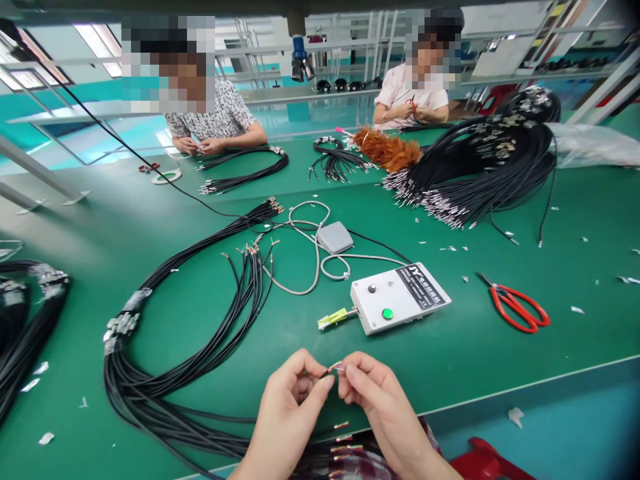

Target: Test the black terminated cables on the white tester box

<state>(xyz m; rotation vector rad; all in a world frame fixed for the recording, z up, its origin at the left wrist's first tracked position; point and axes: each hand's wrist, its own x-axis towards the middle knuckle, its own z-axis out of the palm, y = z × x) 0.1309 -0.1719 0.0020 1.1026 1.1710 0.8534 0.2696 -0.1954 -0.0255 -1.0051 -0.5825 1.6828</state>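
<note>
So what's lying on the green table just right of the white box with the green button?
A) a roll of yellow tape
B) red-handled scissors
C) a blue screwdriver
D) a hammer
B: red-handled scissors lie flat on the green table to the right of the white box, apart from it and from both hands.

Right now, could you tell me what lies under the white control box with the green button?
The white control box rests flat on the green table. A yellow-green plug sticks out at its left end, with a grey cord behind. Anything beneath the box is covered.
</note>
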